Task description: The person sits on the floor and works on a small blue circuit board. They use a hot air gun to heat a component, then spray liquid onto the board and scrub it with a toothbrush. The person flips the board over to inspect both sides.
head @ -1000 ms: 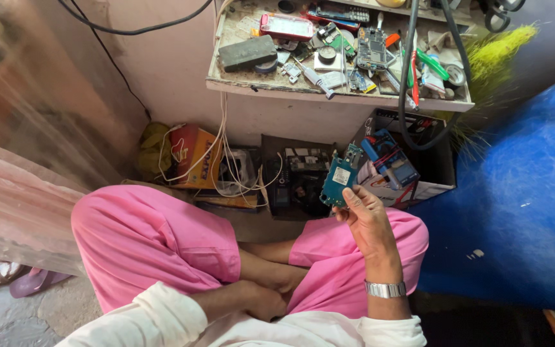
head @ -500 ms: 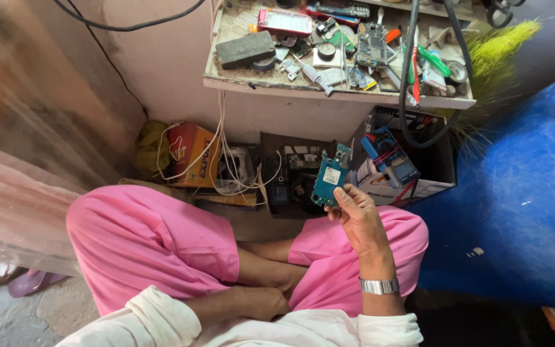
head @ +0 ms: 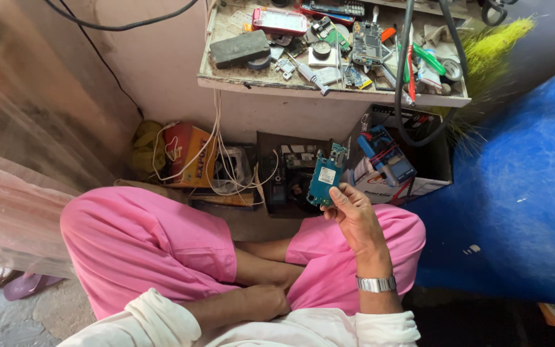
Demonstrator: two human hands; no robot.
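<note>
The right hand (head: 353, 217) is holding a small teal circuit board (head: 324, 180) upright, thumb and fingertips closing on its lower edge, in front of the crossed knees in pink trousers (head: 155, 244). The board is hanging in open air above the floor, just before a dark open box (head: 284, 186) under the cluttered bench (head: 329, 90). The left hand (head: 266, 301) is lying loosely curled and empty on the lap. A blue wall (head: 521, 186) is closing in the right side.
</note>
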